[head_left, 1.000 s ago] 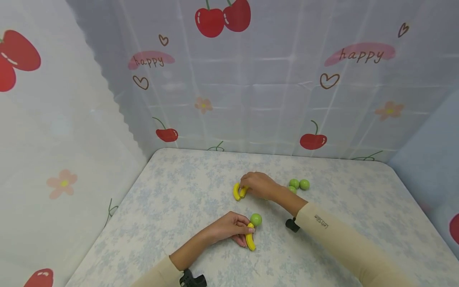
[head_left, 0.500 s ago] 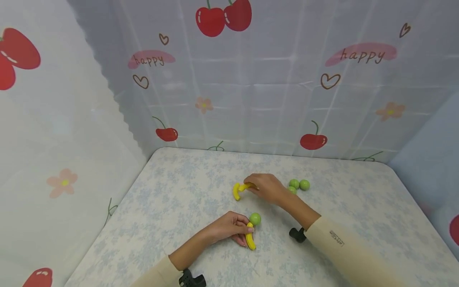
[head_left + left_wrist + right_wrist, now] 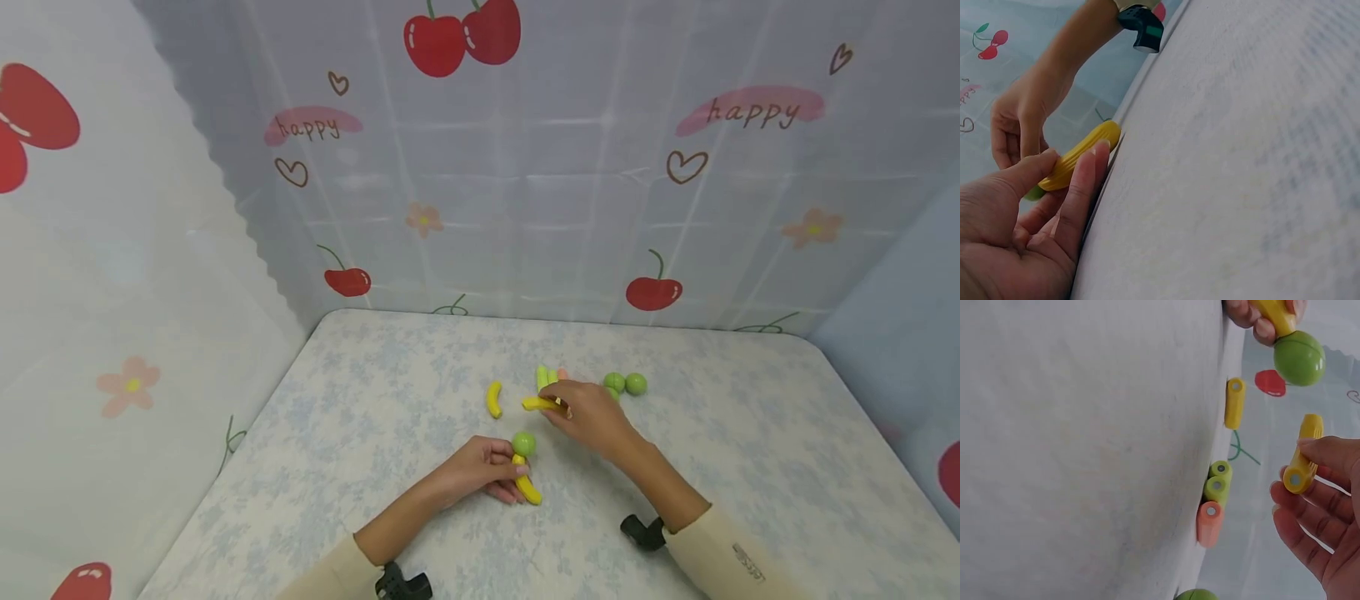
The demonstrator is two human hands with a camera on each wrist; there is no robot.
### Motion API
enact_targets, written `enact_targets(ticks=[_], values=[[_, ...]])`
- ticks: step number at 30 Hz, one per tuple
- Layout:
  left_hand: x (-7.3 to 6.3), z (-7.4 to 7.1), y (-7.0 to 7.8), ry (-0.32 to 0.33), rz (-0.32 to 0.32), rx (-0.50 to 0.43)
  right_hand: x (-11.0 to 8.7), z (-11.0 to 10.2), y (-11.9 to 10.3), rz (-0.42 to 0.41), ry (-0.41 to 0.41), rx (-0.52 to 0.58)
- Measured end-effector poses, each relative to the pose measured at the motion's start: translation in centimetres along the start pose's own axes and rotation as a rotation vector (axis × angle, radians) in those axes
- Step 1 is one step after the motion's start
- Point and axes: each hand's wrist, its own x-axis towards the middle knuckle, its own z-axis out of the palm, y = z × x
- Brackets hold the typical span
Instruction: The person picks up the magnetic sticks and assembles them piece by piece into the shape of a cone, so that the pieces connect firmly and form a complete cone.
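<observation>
My left hand (image 3: 480, 471) pinches a yellow curved magnetic stick (image 3: 531, 492) between thumb and fingers, low over the table. A green ball (image 3: 524, 443) sits against the stick's far end; the right wrist view shows this green ball (image 3: 1299, 358) on the stick's tip. With thumb and fingertips, my right hand (image 3: 592, 421) holds a second yellow curved stick (image 3: 533, 403), just beyond the left hand's ball. In the right wrist view, this second stick (image 3: 1311, 428) shows a silvery disc in one end and is off the table.
Another yellow curved stick (image 3: 493, 400) lies left of my right hand. Behind that hand are light green sticks (image 3: 542, 377) and a pink stick (image 3: 562, 374), partly hidden. Green balls (image 3: 636, 384) cluster to their right. A patterned curtain (image 3: 525, 242) stands behind the table.
My right hand has picked up the second yellow stick and brought it right and nearer, uncovering the green and pink sticks. The left hand's ball and stick have shifted slightly away from me.
</observation>
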Motion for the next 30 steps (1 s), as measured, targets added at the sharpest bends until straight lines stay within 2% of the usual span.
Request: enact_targets(ticks=[6, 12, 20, 25, 30], values=[[0.1, 0.0, -0.1, 0.024, -0.004, -0.030, -1.6, -0.7, -0.4, 0.027, 0.028, -0.029], [0.2, -0.1, -0.2, 0.045, -0.014, -0.034, -2.4, -0.7, -0.6, 0.044, -0.022, -0.030], [0.0, -0.1, -0.2, 0.051, -0.018, -0.018, -2.9, -0.4, -1.0, -0.020, -0.057, -0.018], [0.0, 0.0, -0.1, 0.055, -0.030, -0.006, -2.9, -0.4, -0.9, -0.015, -0.084, 0.009], [0.1, -0.1, 0.0, 0.084, -0.046, -0.019, -2.8, -0.5, -0.7, -0.016, -0.157, 0.070]])
